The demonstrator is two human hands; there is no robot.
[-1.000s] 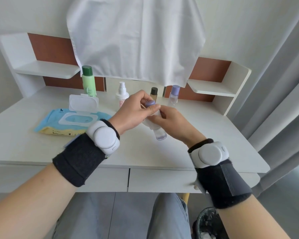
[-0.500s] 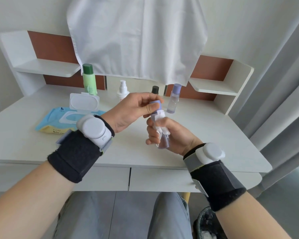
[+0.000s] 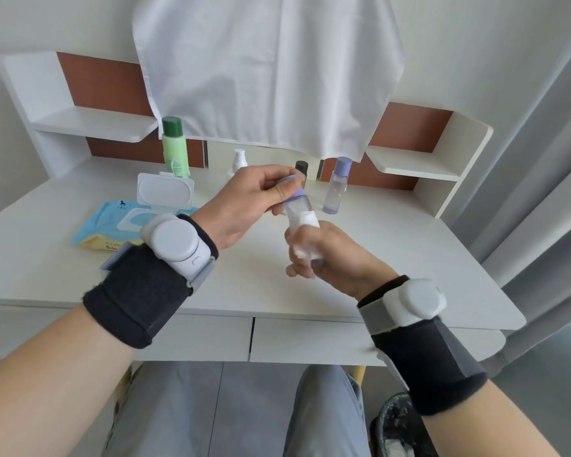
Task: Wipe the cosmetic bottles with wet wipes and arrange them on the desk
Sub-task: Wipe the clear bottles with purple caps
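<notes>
Above the white desk (image 3: 393,258), a small clear bottle with a lilac cap (image 3: 296,203) is held upright between both hands, clear of the desktop. The left hand (image 3: 244,206) pinches the cap from above with thumb and fingertips. The right hand (image 3: 330,255) is clenched around the lower body of the bottle, with a white wet wipe (image 3: 305,235) bunched between palm and bottle; the liquid level inside cannot be made out behind the wipe.

At the back of the desk stand four more containers: a tall green bottle with a dark green cap (image 3: 176,150), a small white pump bottle (image 3: 239,159), a dark-capped bottle (image 3: 301,168) mostly hidden behind the left hand, and a second clear bottle with a lilac cap (image 3: 337,186), its contents clear and tinted faintly purple at the base.

On the left of the desk lies a blue wet wipe pack (image 3: 112,222), its white lid (image 3: 165,191) flipped open. A dark waste bin (image 3: 399,427) on the floor holds crumpled white material.
</notes>
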